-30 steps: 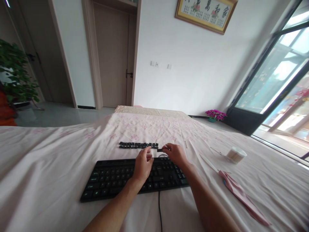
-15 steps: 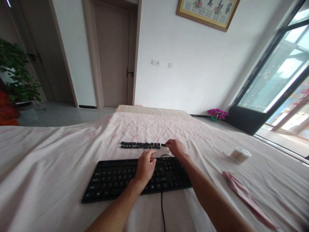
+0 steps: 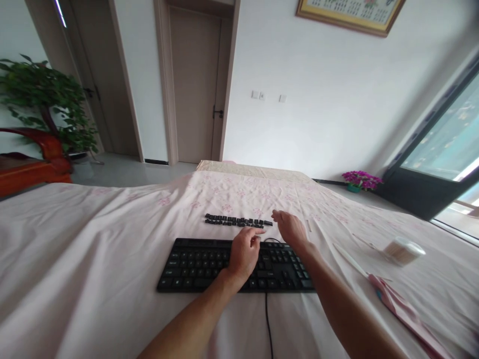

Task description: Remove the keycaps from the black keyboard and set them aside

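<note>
Both forearms enter from the near edge, cut off there, and reach away over the table. Between them a black cord runs out of view, as does the near end of a pink cloth on the right.

The black keyboard lies crosswise on the flowered tablecloth, its middle hidden by the left hand and its right end partly by the right forearm. The left hand hangs palm down over it, index finger stretched toward the right, other fingers curled, gripping nothing visible.

To the right, a clear round tub holds many thin pale sticks, too blurred to tell apart.

Beyond the keyboard, loose black keys form two rows, their markings unreadable. The right hand is at their right end, wrist bent leftward and fingers curled together beside a wider key; whether they pinch anything cannot be told.

Farther off, a green pot holds magenta flowers. At far left a red wooden seat is cut off. The top edge crops a framed picture.
</note>
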The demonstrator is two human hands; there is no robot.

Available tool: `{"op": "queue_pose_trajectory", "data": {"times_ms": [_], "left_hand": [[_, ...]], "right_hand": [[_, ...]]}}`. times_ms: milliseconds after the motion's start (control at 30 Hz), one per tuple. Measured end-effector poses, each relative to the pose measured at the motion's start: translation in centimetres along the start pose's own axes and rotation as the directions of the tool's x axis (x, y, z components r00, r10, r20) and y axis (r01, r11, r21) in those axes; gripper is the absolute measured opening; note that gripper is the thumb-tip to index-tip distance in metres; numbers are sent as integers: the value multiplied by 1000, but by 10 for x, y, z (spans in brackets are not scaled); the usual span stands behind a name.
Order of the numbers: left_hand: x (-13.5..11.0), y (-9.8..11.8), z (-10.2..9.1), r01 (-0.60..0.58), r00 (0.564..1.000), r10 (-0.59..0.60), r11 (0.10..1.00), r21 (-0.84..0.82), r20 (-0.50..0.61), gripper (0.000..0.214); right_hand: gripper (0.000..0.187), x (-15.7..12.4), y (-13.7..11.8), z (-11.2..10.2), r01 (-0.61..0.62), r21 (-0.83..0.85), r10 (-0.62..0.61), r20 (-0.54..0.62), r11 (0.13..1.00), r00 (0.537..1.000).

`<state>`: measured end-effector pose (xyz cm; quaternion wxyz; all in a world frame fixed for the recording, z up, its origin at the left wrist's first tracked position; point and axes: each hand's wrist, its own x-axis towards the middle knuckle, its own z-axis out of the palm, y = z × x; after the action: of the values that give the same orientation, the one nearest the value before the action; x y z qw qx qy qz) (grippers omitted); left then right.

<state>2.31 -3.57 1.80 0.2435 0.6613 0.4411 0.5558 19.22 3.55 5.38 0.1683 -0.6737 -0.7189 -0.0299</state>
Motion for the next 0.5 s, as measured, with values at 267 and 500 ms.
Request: {"op": "queue_pose_trajectory", "data": {"times_ms": [267,500], "left_hand": [[16,0,-57,7,1000,-8,989,147,3,29],[6,-61,-163,192,981,-181,921,339,-64,20]], "right_hand": [[36,-39,-39,-14,248,-81,-247,30,965,969],[36,-49,-36,3,298,-207,-271,147,932,951]]}}
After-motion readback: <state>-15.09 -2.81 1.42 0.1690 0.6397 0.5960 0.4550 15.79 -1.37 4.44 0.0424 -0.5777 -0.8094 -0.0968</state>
